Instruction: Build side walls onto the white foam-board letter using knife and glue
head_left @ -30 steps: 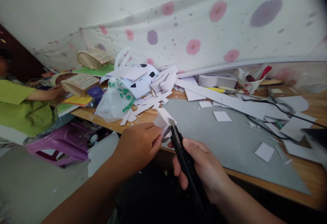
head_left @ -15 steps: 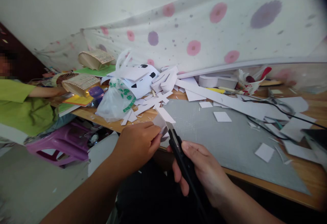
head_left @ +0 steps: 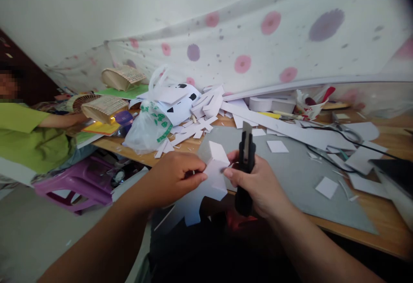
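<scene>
My left hand (head_left: 176,175) pinches the left edge of a white foam-board piece (head_left: 217,171) with a folded, box-like top and a notched lower part. In my right hand (head_left: 258,179) is a black utility knife (head_left: 245,169), held upright with its blade pointing up and away from the board. The fingertips of that hand are close to the right side of the white piece; whether they touch it, I cannot tell. Both hands are above my lap at the front edge of the table, by the grey cutting mat (head_left: 290,184).
White offcuts (head_left: 193,132) and long strips lie along the back. A tied plastic bag (head_left: 145,128) stands left, a cup with a red spoon (head_left: 309,104) at the back right. Black cables (head_left: 335,130) cross the right side. A person in a green shirt (head_left: 32,136) sits left near a purple stool (head_left: 87,184).
The knife has moved from the white piece's edge to upright, up and to the right. The white piece has turned and shows more of its boxy top and notched lower part.
</scene>
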A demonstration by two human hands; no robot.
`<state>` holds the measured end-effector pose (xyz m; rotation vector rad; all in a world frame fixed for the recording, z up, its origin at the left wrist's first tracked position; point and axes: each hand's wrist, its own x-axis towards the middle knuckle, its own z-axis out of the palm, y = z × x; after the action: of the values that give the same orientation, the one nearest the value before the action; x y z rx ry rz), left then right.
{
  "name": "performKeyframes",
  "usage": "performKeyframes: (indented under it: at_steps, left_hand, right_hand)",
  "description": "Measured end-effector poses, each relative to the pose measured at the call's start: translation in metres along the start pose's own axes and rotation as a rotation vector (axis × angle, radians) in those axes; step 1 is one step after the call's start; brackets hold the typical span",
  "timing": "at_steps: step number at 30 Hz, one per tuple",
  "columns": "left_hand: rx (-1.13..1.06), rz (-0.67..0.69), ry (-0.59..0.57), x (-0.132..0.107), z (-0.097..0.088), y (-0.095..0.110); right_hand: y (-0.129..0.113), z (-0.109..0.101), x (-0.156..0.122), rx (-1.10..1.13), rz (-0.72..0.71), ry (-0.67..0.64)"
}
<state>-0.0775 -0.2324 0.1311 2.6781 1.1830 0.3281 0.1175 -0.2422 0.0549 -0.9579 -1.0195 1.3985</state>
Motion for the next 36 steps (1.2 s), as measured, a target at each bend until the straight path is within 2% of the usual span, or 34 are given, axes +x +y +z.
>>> performKeyframes:
  at_steps: [5, 9, 12, 14, 20, 22, 28, 36]
  left_hand:
    - [0.002, 0.003, 0.032, -0.001, -0.002, 0.008]
    - [0.0, 0.024, 0.025, -0.003, -0.003, 0.014]
    - [-0.061, 0.056, -0.026, -0.003, -0.007, 0.018]
    - [-0.098, 0.07, -0.046, -0.002, -0.011, 0.02]
    - [-0.181, 0.08, -0.018, 0.0, -0.014, 0.026]
    - [-0.245, 0.038, 0.03, -0.002, -0.013, 0.028]
    - [-0.384, -0.066, 0.345, -0.005, -0.007, 0.041]
    - [-0.292, -0.068, 0.484, -0.004, -0.003, 0.05]
  right_hand:
    - [-0.003, 0.01, -0.011, -0.013, 0.032, 0.057]
    - [-0.016, -0.002, -0.014, -0.067, -0.043, 0.09]
    - [-0.024, -0.014, -0.016, -0.104, -0.126, -0.007]
    - [-0.026, -0.018, -0.019, -0.057, -0.124, -0.074]
    - [-0.025, -0.016, -0.028, 0.098, -0.079, -0.069]
    - [-0.026, -0.015, -0.03, 0.135, -0.078, -0.078]
    - [-0.028, -0.013, -0.035, 0.128, -0.069, -0.056]
    - [-0.03, -0.009, -0.035, 0.102, -0.066, -0.022]
